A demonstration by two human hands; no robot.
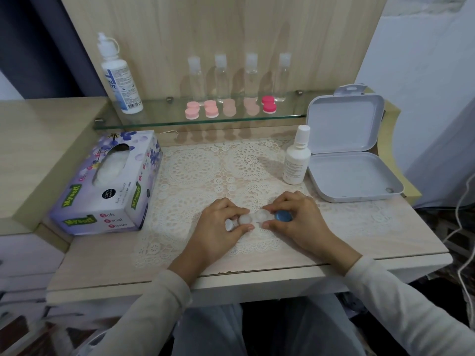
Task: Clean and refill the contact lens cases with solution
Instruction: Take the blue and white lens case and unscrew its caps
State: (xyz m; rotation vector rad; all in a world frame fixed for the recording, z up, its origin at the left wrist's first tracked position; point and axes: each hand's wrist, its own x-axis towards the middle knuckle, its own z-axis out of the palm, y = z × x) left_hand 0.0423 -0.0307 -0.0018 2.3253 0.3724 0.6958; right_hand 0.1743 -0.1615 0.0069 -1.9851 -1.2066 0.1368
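Observation:
A clear contact lens case [253,218] lies on the lace mat [205,170] near the table's front, both wells uncovered. My left hand [221,227] pinches its left well and also holds a white cap [228,224]. On the case's right end, my right hand [295,217] grips it and holds a blue cap [282,216]. A small white solution bottle [297,158] stands capped at the mat's right edge. A tall solution bottle [119,75] stands on the glass shelf [154,122]. Several pink-capped lens cases [231,107] sit in a row on that shelf.
A tissue box [108,183] lies to the left of the mat. An open white plastic box [352,150] sits at the right. Several clear travel bottles [252,75] stand behind the pink cases. White cables [462,214] hang past the table's right edge.

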